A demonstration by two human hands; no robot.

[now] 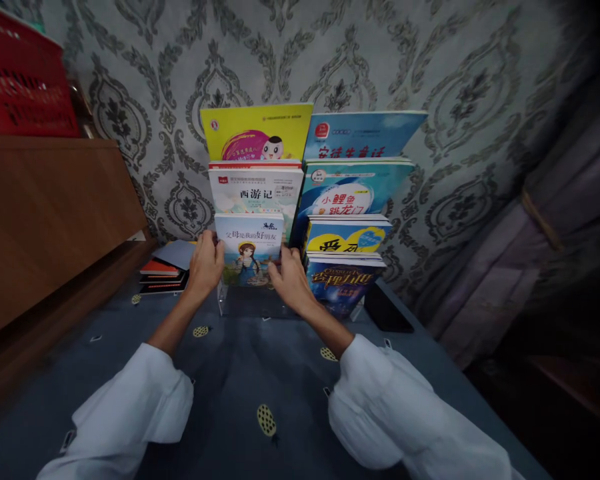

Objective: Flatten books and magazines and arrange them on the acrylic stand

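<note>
A small book with a girl on its cover [250, 257] stands at the front left of a clear tiered rack [243, 303]. My left hand [207, 263] grips its left edge, and my right hand [290, 277] holds the lower right edge, fingers partly hidden behind it. Rising behind this book are a white book [255, 190] and a taller yellow one [255, 130]. The right column has a blue book [365, 133] at the back, a teal one [355, 190], a yellow-and-blue one [347, 237] and a dark blue one [340, 287] in front.
A few books [167, 267] lie stacked at the left beside a wooden cabinet [55, 220], which bears a red container [25, 80]. A dark flat object [387, 308] lies right of the rack. Patterned wall behind; a curtain [520, 220] hangs at the right.
</note>
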